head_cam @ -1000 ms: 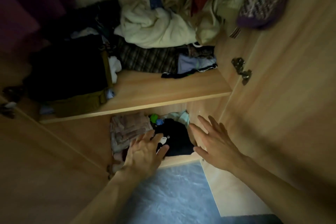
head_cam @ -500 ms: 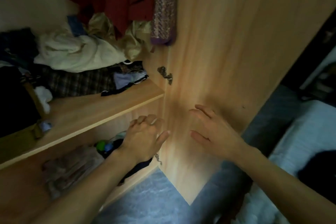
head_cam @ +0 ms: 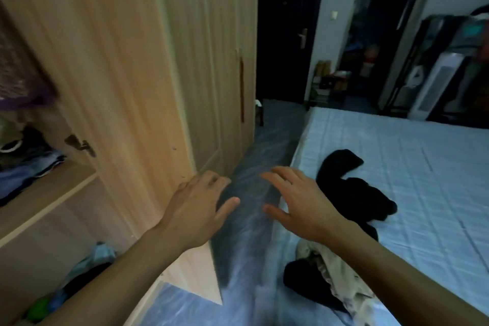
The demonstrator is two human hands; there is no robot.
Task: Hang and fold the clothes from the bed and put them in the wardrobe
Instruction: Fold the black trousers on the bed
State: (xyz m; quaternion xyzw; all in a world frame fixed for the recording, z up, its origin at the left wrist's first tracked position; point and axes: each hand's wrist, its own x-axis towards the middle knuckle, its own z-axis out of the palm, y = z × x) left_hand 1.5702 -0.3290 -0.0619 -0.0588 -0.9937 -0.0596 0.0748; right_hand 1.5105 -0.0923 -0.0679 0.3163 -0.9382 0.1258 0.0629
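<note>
Nothing is held: the left hand and right hand are spread, fingers relaxed, over the floor between the wardrobe and bed. A black garment and a pale one are seen lying on the bed.

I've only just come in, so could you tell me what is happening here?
A person is between an open light wooden wardrobe and a pale blue bed. Both the left hand and the right hand are empty, fingers spread. A black garment and a crumpled cream garment lie unfolded on the bed.
</note>
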